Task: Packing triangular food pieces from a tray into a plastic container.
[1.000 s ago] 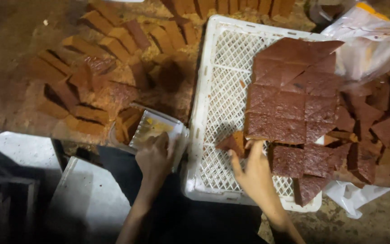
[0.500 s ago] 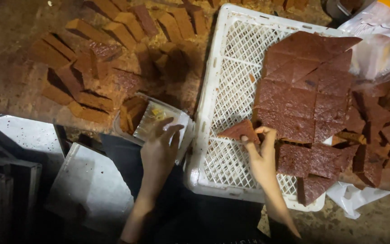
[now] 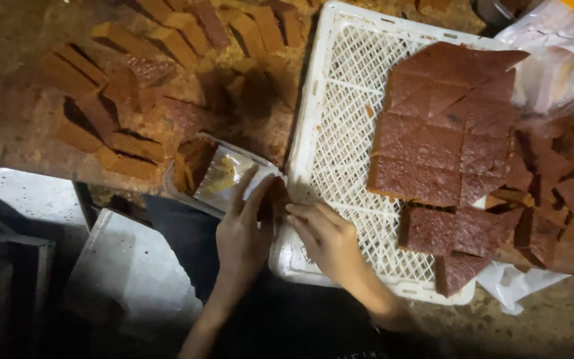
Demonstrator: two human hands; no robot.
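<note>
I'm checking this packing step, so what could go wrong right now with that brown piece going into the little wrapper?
The brown piece is pinched between the left hand and right hand over the edge of the white crate; it may crumble or slip down. The clear wrapper already looks full, so pushing could tear it. The slabs near the crate's far side might get knocked.

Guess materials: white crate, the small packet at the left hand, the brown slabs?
White crate: moulded plastic, matte, by its lattice floor. Packet: thin clear film, glossy, glinting and crinkled. Brown slabs: soft cake-like food, dull grainy top, paler cut edges; exact kind unclear.
</note>
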